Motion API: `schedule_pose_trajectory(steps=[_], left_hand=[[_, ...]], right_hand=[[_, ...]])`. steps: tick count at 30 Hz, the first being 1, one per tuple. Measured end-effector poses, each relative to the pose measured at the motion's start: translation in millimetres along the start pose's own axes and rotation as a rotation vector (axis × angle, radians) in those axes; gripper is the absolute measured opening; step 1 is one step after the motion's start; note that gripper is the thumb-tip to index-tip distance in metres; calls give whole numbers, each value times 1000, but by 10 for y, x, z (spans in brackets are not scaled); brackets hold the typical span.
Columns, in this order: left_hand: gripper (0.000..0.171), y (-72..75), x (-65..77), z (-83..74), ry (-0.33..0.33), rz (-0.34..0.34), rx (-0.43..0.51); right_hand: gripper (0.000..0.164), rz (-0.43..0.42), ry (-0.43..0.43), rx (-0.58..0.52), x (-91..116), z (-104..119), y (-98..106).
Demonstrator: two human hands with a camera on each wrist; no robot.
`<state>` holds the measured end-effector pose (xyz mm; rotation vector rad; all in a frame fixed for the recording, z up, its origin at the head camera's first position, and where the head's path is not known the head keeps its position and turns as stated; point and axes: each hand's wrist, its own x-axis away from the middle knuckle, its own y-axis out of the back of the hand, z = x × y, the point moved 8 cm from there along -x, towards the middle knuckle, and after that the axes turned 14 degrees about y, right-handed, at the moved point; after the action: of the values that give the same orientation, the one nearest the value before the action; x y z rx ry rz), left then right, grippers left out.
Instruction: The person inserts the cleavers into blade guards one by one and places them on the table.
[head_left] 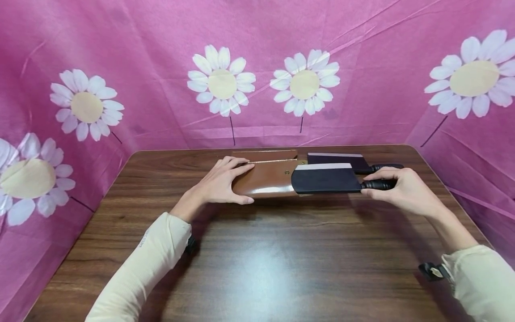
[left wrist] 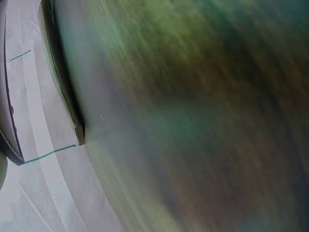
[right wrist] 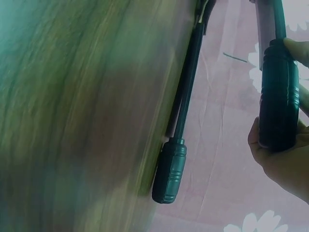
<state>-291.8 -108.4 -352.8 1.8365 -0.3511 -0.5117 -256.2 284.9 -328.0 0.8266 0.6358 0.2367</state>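
Note:
My left hand [head_left: 225, 179] grips a brown leather sheath [head_left: 267, 179], fingers over its upper edge and thumb along the lower one. In my right hand [head_left: 406, 190] is the black ribbed handle [right wrist: 279, 96] of a cleaver. Its dark, broad blade [head_left: 326, 180] has a pale strip along the upper edge and meets the sheath's open right end; how much lies inside is hidden. The sheath and cleaver are held a little above the table. Behind them, a second cleaver [head_left: 335, 162] lies with its handle [right wrist: 169, 171] to the right, beside a second brown sheath [head_left: 265, 155].
The wooden table [head_left: 261, 268] has a dark grain and its far edge runs just behind the second sheath and cleaver. Pink cloth [head_left: 161, 67] printed with white daisies hangs behind and at both sides. Most of both wrist views is blurred tabletop.

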Motion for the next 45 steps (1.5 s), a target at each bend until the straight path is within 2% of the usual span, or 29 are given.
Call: schedule_pose_trajectory(steps=[5,15,27,45], left_hand=[[103,0,13,14,6,-4,-4],[103,-21,-3,4,-2,2,0],[103,-4,-24,11,6,9,-10],[103,15,-70,-13,-1,16,-20]], right_hand=[[23,12,26,-21,-86,51,-82],[24,27,25,-8,-172,127,-183],[25,26,104,5,-237,212,-249],[25,14,108,10,-317,282,-332]])
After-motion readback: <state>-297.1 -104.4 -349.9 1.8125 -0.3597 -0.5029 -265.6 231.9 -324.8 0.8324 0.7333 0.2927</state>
